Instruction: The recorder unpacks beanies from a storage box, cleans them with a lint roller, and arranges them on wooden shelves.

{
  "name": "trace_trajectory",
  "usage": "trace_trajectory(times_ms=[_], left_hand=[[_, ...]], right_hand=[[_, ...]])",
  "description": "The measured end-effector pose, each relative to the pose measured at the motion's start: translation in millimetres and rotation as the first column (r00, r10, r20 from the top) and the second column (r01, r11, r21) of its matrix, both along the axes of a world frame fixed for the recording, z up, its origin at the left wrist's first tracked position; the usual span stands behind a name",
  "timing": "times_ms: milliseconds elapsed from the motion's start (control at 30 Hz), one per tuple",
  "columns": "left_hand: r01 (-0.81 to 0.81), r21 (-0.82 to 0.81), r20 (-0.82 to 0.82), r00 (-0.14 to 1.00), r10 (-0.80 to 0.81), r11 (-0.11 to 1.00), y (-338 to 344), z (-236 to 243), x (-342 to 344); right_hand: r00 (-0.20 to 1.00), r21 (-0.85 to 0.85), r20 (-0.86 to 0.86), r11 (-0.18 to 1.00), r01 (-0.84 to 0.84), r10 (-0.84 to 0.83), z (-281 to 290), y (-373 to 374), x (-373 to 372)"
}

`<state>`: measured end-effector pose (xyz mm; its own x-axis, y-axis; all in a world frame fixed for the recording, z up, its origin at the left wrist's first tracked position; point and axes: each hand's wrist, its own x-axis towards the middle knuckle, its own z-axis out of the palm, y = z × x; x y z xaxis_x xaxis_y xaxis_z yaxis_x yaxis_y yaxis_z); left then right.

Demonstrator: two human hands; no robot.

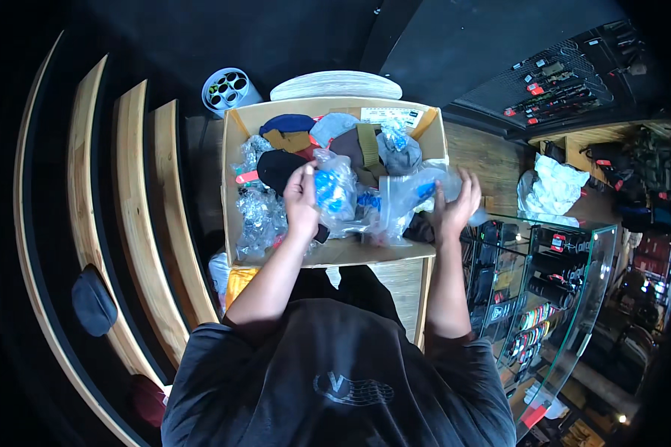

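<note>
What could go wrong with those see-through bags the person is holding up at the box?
The clear bag with blue inside in the left hand might slip and drop among the caps. The second clear bag is held by the right hand near the right side of the cardboard box, so it could fall outside. Something small might also get lost under the crumpled clear plastic.
</note>
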<state>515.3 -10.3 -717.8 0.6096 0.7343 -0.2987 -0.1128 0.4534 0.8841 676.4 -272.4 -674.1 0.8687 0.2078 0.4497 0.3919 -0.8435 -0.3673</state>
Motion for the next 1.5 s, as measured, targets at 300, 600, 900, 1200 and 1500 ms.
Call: trace_trajectory(times_ms=[300,600,900,1200,1500], left_hand=[[0.213,-0.441,0.304,0.950,-0.078,0.872,-56.8,6.7,-29.8],[0.294,0.401,-0.171,0.955,-0.244,0.868,-31.4,-2.4,-56.3],[0.729,0.653,-0.757,0.631,0.168,0.206,43.5,-79.4,-27.5],[0.554,0.579,-0.264,0.822,-0.505,0.598,-34.1,-81.1,37.3],[0.529,0.737,-0.592,0.805,0.026,0.421,37.3,-123.7,-2.6]], right_hand=[[0.328,0.880,-0.458,0.473,0.035,0.826,35.3,100.9,-126.3],[0.726,0.674,-0.526,0.738,0.038,0.443,-56.3,81.2,-107.8],[0.843,0.627,-0.430,0.778,0.023,0.322,-3.2,8.9,-59.6],[0.274,0.529,-0.811,0.848,-0.033,0.516,-22.5,20.8,-148.3],[0.088,0.120,-0.981,0.903,-0.412,0.171,-98.4,73.8,-98.9]])
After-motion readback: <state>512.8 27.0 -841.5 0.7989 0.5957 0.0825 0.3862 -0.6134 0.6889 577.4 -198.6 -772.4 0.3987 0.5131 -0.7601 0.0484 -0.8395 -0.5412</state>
